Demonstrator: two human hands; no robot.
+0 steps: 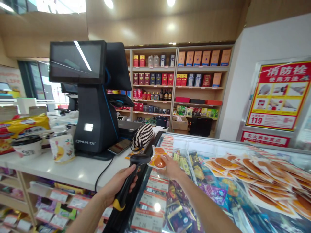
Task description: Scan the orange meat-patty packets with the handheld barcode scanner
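Observation:
My left hand [118, 182] is wrapped round the handle of a black and yellow barcode scanner [139, 158], its head pointing right. Just beside the scanner head, my right hand [171, 167] grips a clear packet [159, 161] with a round orange-brown snack inside. A second orange round in the same kind of wrapping shows directly behind it; I cannot tell whether it is separate. Both hands are above the near left edge of a glass-topped freezer [178, 138]. On the glass to the right lies a heap of similar flat packets [257, 168].
A black checkout terminal [93, 119] stands on the white counter [88, 173], with a phone [119, 146] and a striped pouch [142, 136] beside it. Cups [62, 147] and a yellow snack bag [29, 126] are at left. A cable [100, 174] hangs over the counter edge.

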